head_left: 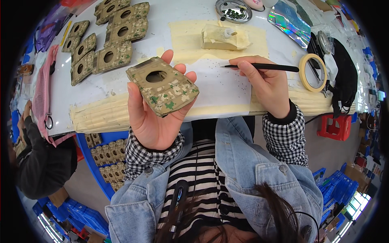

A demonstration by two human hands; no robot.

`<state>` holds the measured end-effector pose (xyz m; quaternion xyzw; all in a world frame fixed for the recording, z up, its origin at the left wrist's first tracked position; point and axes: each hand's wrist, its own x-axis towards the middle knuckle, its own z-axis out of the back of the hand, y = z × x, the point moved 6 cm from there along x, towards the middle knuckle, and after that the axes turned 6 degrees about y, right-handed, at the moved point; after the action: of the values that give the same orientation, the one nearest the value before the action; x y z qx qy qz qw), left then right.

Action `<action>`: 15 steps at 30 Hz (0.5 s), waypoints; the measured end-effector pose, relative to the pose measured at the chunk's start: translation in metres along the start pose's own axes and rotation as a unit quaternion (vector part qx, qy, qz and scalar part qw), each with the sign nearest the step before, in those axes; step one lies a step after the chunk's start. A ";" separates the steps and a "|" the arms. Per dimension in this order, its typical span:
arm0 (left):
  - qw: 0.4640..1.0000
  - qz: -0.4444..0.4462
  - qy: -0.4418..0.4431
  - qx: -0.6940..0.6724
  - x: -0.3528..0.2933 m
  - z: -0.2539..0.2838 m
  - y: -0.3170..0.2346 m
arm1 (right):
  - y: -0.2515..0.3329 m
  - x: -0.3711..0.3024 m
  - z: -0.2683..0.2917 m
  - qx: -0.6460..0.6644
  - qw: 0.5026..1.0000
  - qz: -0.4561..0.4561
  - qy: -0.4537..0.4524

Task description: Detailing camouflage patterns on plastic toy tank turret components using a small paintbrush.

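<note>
My left hand is raised over the near edge of the table, its fingers curled around a camouflage-patterned casing. The casing is tilted, with its round hole facing up. In my right hand lies a pair of slim black tweezers, pinched between thumb and fingers. Their fine tip points left, a little above a white sheet scattered with tiny dark specks. Tip and casing are apart. Whether the tip grips a speck is too small to tell.
More camouflage casings stand in rows at the far left. A taped block, a metal dish of small dark parts and a tape roll lie around. A blue crate of casings sits below; a co-worker's sleeve is left.
</note>
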<state>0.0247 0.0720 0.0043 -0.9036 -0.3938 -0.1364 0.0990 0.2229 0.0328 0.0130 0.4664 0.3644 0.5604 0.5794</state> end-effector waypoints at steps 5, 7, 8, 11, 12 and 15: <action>1.000 -0.007 -0.012 -0.006 0.000 0.000 0.001 | 0.000 -0.001 0.001 -0.002 1.000 0.000 -0.003; 1.000 -0.002 0.002 -0.002 0.000 0.000 0.000 | 0.001 -0.001 0.001 -0.007 1.000 -0.001 0.000; 1.000 -0.003 0.003 -0.003 0.000 -0.001 0.000 | 0.001 -0.001 0.001 -0.007 1.000 -0.001 0.000; 1.000 -0.003 0.005 -0.002 0.000 0.000 0.000 | 0.000 -0.001 0.001 -0.004 1.000 -0.001 0.001; 1.000 -0.003 0.005 -0.001 0.000 0.000 0.000 | 0.000 -0.001 0.001 -0.002 1.000 -0.002 0.001; 1.000 -0.006 0.001 -0.003 0.000 -0.001 0.000 | 0.000 0.000 0.001 -0.004 1.000 -0.002 0.001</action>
<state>0.0248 0.0714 0.0054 -0.9015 -0.3984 -0.1390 0.0962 0.2233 0.0323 0.0136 0.4626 0.3635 0.5608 0.5825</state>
